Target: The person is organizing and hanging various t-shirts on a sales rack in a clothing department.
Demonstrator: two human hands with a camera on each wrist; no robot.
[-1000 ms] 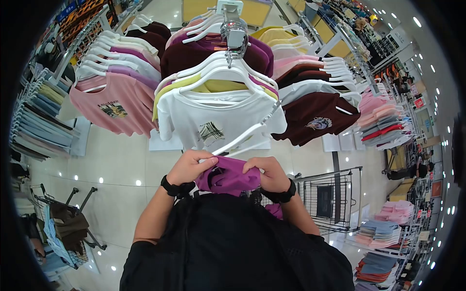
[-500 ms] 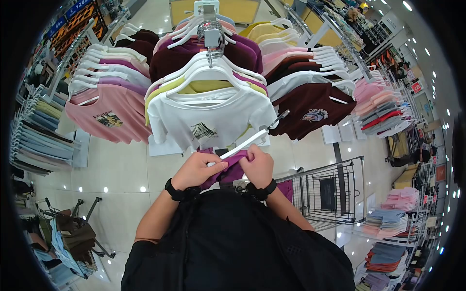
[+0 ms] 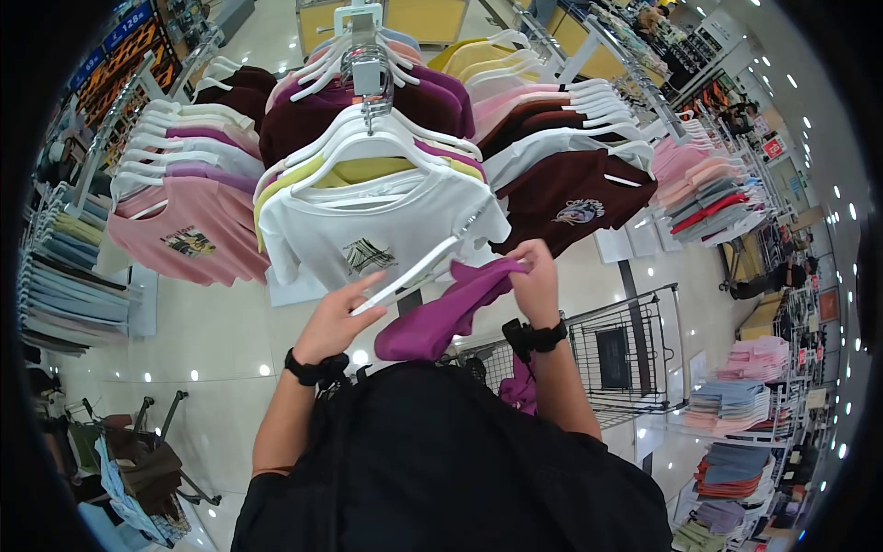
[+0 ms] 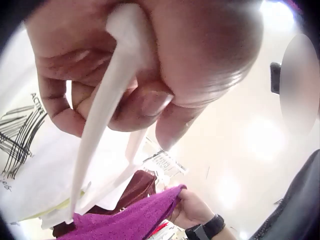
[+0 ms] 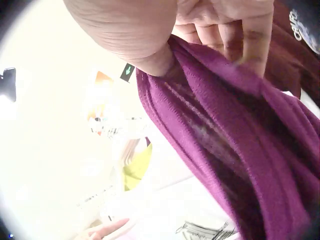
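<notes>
My left hand [image 3: 331, 322] grips a white hanger [image 3: 414, 271] by one arm, its metal hook pointing up and right. In the left wrist view, the hanger [image 4: 102, 100] passes between thumb and curled fingers. With thumb and fingers, my right hand [image 3: 536, 285] pinches the edge of a purple garment [image 3: 441, 317], drawn out from the hanger to the right. Up close in the right wrist view, the purple fabric [image 5: 215, 115] hangs in folds below the thumb. Just beyond both hands, a white printed shirt [image 3: 313, 230] hangs on the rack.
A pink shirt [image 3: 198, 235] hangs at left and a maroon one [image 3: 579, 198] at right. A wire shopping cart with a dark panel [image 3: 613, 359] stands by my right forearm, purple cloth [image 3: 520, 391] beside it. Brown clothes [image 3: 143, 460] lie on another cart, lower left.
The hands have moved apart. My right hand has pulled the purple garment right and up, away from the hanger, while my left hand keeps hold of the hanger further left.
</notes>
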